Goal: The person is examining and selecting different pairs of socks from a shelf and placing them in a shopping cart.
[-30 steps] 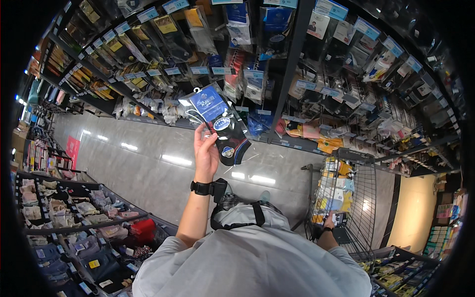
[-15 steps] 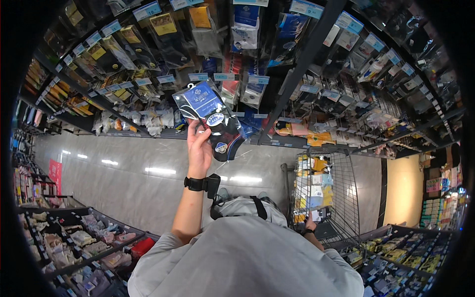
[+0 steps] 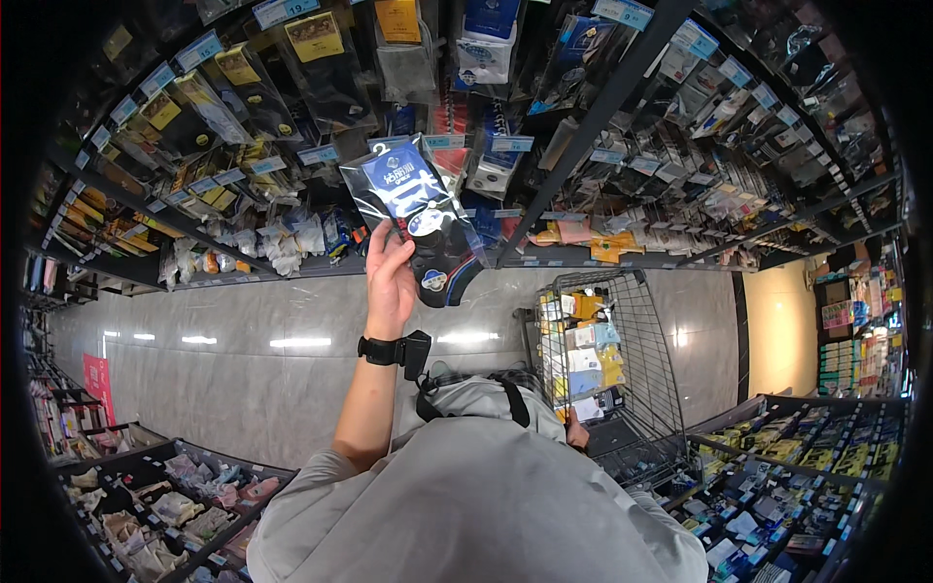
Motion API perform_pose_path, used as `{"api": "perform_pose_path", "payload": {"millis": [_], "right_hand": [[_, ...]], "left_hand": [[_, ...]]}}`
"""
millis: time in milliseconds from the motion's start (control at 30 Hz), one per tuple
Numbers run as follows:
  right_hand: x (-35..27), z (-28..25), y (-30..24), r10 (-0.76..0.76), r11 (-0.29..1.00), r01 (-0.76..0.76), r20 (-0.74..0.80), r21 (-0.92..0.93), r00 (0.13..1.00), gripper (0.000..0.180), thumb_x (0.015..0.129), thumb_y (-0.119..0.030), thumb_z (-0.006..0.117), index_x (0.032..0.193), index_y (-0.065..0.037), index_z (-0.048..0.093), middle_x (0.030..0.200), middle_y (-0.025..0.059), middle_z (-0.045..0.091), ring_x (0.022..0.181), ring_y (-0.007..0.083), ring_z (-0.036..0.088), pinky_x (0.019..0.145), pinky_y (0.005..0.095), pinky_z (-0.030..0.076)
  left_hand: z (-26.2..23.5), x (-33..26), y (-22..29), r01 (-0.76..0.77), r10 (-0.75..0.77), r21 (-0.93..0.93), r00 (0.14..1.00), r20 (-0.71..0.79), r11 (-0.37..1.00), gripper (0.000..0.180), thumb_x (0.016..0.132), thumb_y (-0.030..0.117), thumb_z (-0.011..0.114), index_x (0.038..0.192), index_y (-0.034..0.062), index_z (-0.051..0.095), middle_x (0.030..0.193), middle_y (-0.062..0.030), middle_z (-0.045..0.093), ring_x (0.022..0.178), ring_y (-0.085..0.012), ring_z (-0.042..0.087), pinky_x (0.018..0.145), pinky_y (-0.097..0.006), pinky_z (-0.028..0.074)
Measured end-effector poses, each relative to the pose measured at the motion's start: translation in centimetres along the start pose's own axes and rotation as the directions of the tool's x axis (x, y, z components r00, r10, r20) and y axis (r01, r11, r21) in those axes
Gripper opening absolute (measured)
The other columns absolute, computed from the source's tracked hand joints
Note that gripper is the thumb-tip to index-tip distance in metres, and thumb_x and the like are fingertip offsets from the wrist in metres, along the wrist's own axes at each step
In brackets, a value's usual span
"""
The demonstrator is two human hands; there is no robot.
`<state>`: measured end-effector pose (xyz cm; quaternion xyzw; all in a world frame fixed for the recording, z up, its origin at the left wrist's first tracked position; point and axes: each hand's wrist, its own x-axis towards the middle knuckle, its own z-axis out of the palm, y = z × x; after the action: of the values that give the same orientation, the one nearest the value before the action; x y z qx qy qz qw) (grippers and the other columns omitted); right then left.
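Note:
My left hand [image 3: 391, 282] is raised in front of the shelves, its thumb and fingers closed on the lower left side of a clear plastic sock pack [image 3: 413, 209]. The pack has a blue header card with a small white hanger hook, and dark socks with a coloured stripe show inside. It is tilted, with its top toward the shelf. My right hand [image 3: 576, 430] is low at the near left end of a wire shopping cart [image 3: 637, 355]. Its fingers are small and partly hidden, so I cannot make out whether it grips the cart or anything else.
Hanging sock packs [image 3: 486, 49] with price tags fill the racks ahead. Below them runs a low shelf of bundled goods [image 3: 282, 243]. Several yellow, white and blue packs [image 3: 586, 355] lie in the cart. Low bins [image 3: 185, 505] stand behind me on both sides of the grey aisle floor [image 3: 243, 389].
The sock pack, still in my left hand, has turned more upright and faces me more. My right hand and the cart have shifted left in the view.

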<state>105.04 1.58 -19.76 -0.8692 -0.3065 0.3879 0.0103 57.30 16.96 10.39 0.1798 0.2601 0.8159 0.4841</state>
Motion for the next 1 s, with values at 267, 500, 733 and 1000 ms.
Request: {"api": "perform_pose_path", "payload": {"millis": [267,500,733,1000], "right_hand": [[-2.6,-0.8,-1.5,0.070,0.972,-0.044,-0.108,0.230,0.992,0.088,0.061,-0.074,0.066,0.089,0.009,0.068,0.084,0.0187,0.067,0.078,0.0266,0.061,0.075,0.0399,0.045],[5.7,-0.5,2.6,0.120,0.745,-0.096,0.008,0.660,0.993,0.082,0.067,-0.066,0.069,0.087,0.014,0.066,0.085,0.0151,0.068,0.077,0.0192,0.058,0.072,0.0363,0.046],[5.4,-6.8,1.3,0.053,0.991,-0.024,-0.227,0.130,0.972,0.084,0.071,-0.076,0.052,0.086,0.005,0.070,0.090,0.0244,0.066,0.092,0.0381,0.062,0.084,0.0440,0.044],[12.2,-13.4,3.9,0.015,0.980,0.035,-0.247,0.196,0.969,0.083,0.070,-0.075,0.055,0.080,0.006,0.069,0.084,0.0229,0.067,0.084,0.0376,0.063,0.078,0.0432,0.045]], "left_hand": [[-0.2,0.1,-1.1,0.057,-0.057,-0.001,0.998,0.021,0.998,0.047,0.083,-0.007,0.053,0.126,0.0059,0.040,0.116,-0.0120,0.052,0.107,-0.0202,0.051,0.094,-0.031,0.039],[2.4,-0.4,-1.8,0.054,-0.056,0.031,0.996,0.076,0.998,0.047,0.084,-0.006,0.052,0.128,0.0046,0.038,0.116,-0.0133,0.053,0.109,-0.0211,0.051,0.095,-0.032,0.038],[5.3,-1.8,-5.2,0.032,-0.038,0.114,0.998,0.049,0.993,0.049,0.084,-0.004,0.053,0.129,0.0042,0.036,0.117,-0.0138,0.053,0.110,-0.0219,0.051,0.096,-0.034,0.038],[12.2,-3.1,-14.7,0.141,-0.158,0.143,0.981,0.114,0.980,0.049,0.083,-0.005,0.054,0.128,0.0041,0.037,0.117,-0.0128,0.054,0.110,-0.0210,0.052,0.096,-0.032,0.039]]}}
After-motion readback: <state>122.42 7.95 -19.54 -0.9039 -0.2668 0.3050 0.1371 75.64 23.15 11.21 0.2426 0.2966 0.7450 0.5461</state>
